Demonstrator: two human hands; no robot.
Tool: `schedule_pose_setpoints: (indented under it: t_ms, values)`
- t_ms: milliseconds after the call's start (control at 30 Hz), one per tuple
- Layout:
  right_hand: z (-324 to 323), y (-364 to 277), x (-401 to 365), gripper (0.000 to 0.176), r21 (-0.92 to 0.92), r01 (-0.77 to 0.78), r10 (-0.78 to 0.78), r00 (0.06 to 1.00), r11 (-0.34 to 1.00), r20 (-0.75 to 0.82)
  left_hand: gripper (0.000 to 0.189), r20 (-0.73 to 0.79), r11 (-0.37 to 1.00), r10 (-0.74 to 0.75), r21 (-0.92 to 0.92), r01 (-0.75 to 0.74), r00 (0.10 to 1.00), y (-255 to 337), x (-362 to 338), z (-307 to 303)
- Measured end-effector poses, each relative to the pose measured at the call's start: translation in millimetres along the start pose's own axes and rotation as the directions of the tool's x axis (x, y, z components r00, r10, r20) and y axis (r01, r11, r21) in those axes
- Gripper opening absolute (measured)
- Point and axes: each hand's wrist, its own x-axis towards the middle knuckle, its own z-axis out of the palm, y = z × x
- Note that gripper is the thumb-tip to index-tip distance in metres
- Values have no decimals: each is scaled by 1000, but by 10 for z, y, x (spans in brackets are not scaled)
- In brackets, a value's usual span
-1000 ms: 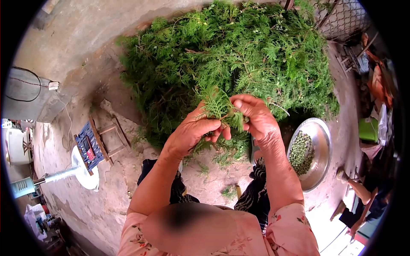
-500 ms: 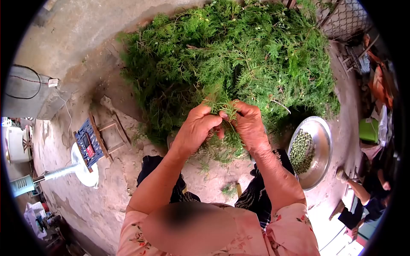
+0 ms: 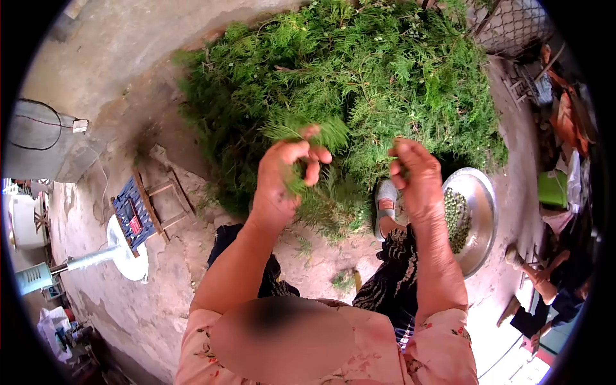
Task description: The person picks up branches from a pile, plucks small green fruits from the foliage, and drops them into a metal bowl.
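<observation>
My left hand (image 3: 282,176) is raised in front of the heap, fingers curled and blurred by motion. A feathery green sprig (image 3: 324,133) lies across its fingertips, and a smaller bit of greenery (image 3: 296,179) shows against the palm. To its right, apart from it, my right hand (image 3: 420,176) has thumb and fingers pinched together; whatever is between them is too small to make out. Beyond both hands spreads a large heap of evergreen branches (image 3: 359,77). Beside my right forearm stands a wide metal basin (image 3: 481,234) with many small green cones (image 3: 456,218) in it.
A small stool with a woven seat (image 3: 136,212) and a white fan (image 3: 128,256) are on the left. My shoe (image 3: 386,196) rests on the floor by the heap. Another person's leg (image 3: 539,282) shows at the lower right, below a green container (image 3: 553,189).
My hands have come apart. The left one has moved a little left with the sprig, and the right one has moved right, towards the basin, uncovering my shoe.
</observation>
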Motion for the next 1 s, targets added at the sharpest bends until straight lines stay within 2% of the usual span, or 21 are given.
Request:
schedule_pose_setpoints:
  t_ms: [67, 100, 133, 167, 200, 267, 333, 367, 400, 467, 567, 600, 667, 700, 733, 767, 800, 867, 900, 933, 1000]
  values:
    - [-473, 38, 191, 20, 50, -49, 52, 997, 998, -60, 28, -156, 934, -216, -319, 158, 964, 33, 127, -29]
    - [-792, 121, 308, 22, 150, -82, 94, 993, 985, -77, 28, -154, 935, -215, -318, 157, 964, 19, 153, -81]
    - [-1096, 177, 385, 21, 168, -102, 121, 987, 981, -108, 27, -102, 881, -235, -443, 167, 967, -10, 173, -165]
    - [-1345, 189, 415, 22, 110, -125, 141, 979, 986, -148, 25, -46, 808, -248, -560, 181, 968, -13, 193, -220]
    - [-1585, 250, 423, 23, 15, -120, 120, 961, 993, -251, 25, -40, 806, -249, -562, 184, 968, 12, 205, -243]
    - [-2271, 511, 474, 22, -9, -152, 142, 943, 988, -302, 24, 22, 710, -235, -679, 187, 972, 21, 205, -283]
    - [-2532, 558, 287, 14, -236, -184, 52, 879, 954, -474, 22, 5, 710, -213, -687, 158, 977, 62, 183, -259]
    - [-2766, 636, 272, 13, -242, -283, 101, 817, 928, -567, 22, 45, 697, -184, -699, 163, 982, 81, 176, -253]
    - [-2943, 702, 260, 13, -240, -284, 102, 815, 928, -571, 22, 87, 683, -155, -710, 170, 984, 84, 176, -247]
    - [-3248, 833, 249, 14, -362, -221, -113, 698, 906, -707, 21, 43, 691, -150, -710, 136, 988, 43, 188, -249]
    - [-3729, 1039, 240, 18, -551, -182, -433, 441, 814, -786, 21, -6, 673, -145, -734, 94, 989, 8, 198, -235]
    - [-3968, 1134, 240, 18, -552, -186, -434, 439, 813, -787, 21, -5, 671, -148, -735, 97, 989, -4, 208, -243]
    - [-4352, 1292, 220, 20, -761, -364, -556, 525, 537, -644, 22, -109, 701, -177, -711, 48, 978, -37, 221, -262]
    - [-4268, 1232, 185, 20, -760, -369, -556, 524, 535, -646, 23, -67, 689, -174, -721, 73, 982, -31, 220, -240]
    - [-3986, 1055, 101, 20, -554, -359, -338, 511, 751, -790, 23, -63, 685, -182, -724, 81, 981, -39, 224, -230]
    - [-3858, 950, 30, 21, -291, -342, -89, 500, 893, -861, 23, -64, 672, -196, -736, 87, 978, -47, 224, -229]
    - [-4059, 1037, 50, 21, -290, -345, -91, 493, 893, -865, 23, -65, 660, -209, -746, 91, 976, -52, 231, -215]
    - [-4574, 1340, 176, 22, -657, -444, -416, 527, 609, -741, 23, -72, 659, -213, -747, 89, 974, -69, 230, -196]
    - [-4532, 1314, 138, 22, -794, -494, -598, 533, 354, -598, 23, -58, 686, -184, -722, 86, 981, -102, 237, -217]
    - [-4334, 1199, 113, 22, -796, -490, -598, 536, 356, -597, 23, -44, 713, -154, -697, 80, 987, -117, 241, -228]
    - [-3790, 898, 48, 21, -704, -702, -607, 515, 105, -605, 23, -52, 722, -149, -688, 73, 987, -120, 240, -182]
